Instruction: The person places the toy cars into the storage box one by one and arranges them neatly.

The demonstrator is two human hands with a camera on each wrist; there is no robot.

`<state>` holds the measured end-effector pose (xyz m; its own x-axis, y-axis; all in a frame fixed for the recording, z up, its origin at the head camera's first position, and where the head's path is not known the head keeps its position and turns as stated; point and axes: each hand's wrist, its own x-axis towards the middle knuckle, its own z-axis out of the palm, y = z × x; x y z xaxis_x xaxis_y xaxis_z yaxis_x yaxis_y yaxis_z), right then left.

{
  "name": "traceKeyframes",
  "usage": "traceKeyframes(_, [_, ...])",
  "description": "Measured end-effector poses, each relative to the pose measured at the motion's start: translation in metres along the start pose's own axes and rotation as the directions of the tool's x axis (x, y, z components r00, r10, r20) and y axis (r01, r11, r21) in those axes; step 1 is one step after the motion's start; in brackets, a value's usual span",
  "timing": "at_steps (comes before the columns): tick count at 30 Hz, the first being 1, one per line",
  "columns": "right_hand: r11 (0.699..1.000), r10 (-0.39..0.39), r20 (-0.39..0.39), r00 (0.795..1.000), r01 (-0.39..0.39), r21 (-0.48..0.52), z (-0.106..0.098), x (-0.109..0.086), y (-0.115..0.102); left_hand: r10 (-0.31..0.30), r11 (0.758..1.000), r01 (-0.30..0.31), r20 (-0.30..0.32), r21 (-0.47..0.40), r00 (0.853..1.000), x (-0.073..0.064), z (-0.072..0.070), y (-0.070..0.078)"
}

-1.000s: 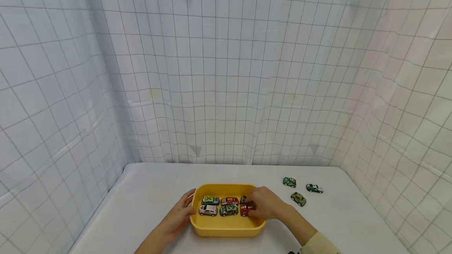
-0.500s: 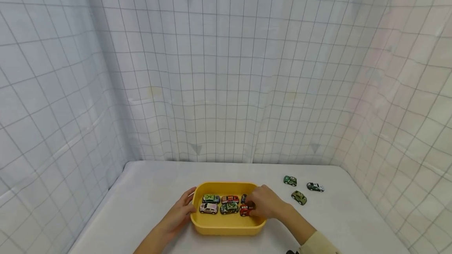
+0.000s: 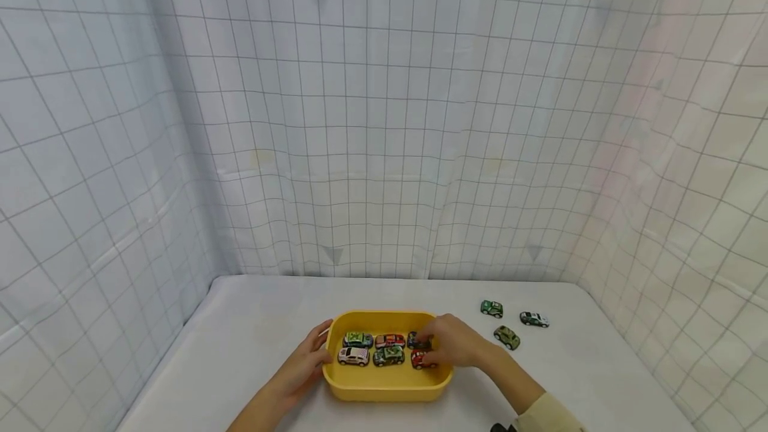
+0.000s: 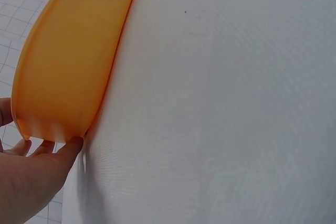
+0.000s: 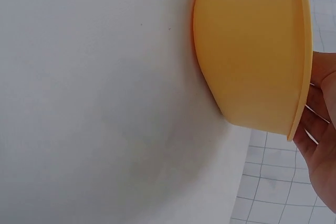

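Observation:
My left hand [image 3: 303,362] grips the left end of a yellow plastic bin [image 3: 387,393], thumb over the rim and fingers along the outer wall [image 4: 63,51]. My right hand [image 3: 456,342] reaches in over the bin's right end, its thumb and fingers spread apart. The thumb overlaps a red toy car [image 3: 418,357], while the fingertips lie at a dark toy car [image 3: 414,341] behind it. To their left stand a red-and-orange car [image 3: 390,341], a camouflage car [image 3: 389,356], a green car [image 3: 357,339] and a white-and-pink car [image 3: 354,356], in two rows.
On the white table [image 3: 252,312], right of the bin, stand a green toy car [image 3: 492,309], a white-and-green one [image 3: 534,319] and a camouflage one [image 3: 507,337]. Grid-patterned white curtains [image 3: 384,152] enclose the table at the back and sides.
The right hand's fingers have spread, uncovering more of the dark car. The red car has shifted slightly right. My left hand and the bin have stayed in place.

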<state>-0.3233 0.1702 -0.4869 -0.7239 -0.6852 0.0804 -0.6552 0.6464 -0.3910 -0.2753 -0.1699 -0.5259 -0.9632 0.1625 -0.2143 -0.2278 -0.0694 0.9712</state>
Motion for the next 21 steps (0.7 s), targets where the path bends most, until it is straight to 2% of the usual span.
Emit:
traceKeyframes(12, [0.989,0.032,-0.021,0.999,-0.029,0.142,-0.008,-0.003,0.002,0.007,1.0,-0.007,-0.001,0.004,1.0,-0.001,0.0,-0.001])
traceKeyframes(21, [0.973,0.035,-0.063,0.997,-0.02,0.228,-0.02,-0.013,0.004,0.015,1.0,-0.015,0.001,-0.003,1.0,-0.001,0.001,0.001])
